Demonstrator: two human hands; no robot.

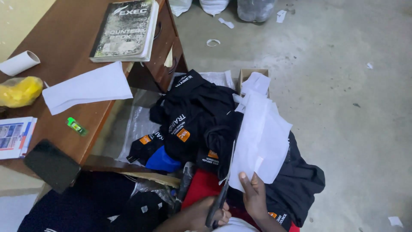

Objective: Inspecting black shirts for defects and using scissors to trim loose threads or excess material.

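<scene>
Right hand [254, 196]: fingers pinch the lower edge of a white sheet [262, 138], holding it up and taut over the lap. Left hand [201, 215]: closed through the handles of dark scissors [222, 194], blades pointing up along the sheet's left edge; the blade tips appear to be in or against the paper, though the exact contact is hard to make out.

Step in hand, as judged: a cut running lengthwise up the sheet, only partly made. The next stroke calls for the sheet kept tensioned and the blades fed straight, clear of the cloth beneath.

Under the sheet: a heap of black garments [193, 118] with white print and orange patches, lying on clear plastic on the floor; a red cloth [201, 184] and a blue one [162, 161] at its near edge. Behind the heap, a small cardboard box [246, 74] with paper pieces.

Left: a wooden desk [64, 43] carrying a notebook [125, 29], a loose white sheet, a paper roll, a yellow bag, a dark phone [51, 164]. Paper scraps lie on the concrete floor.
</scene>
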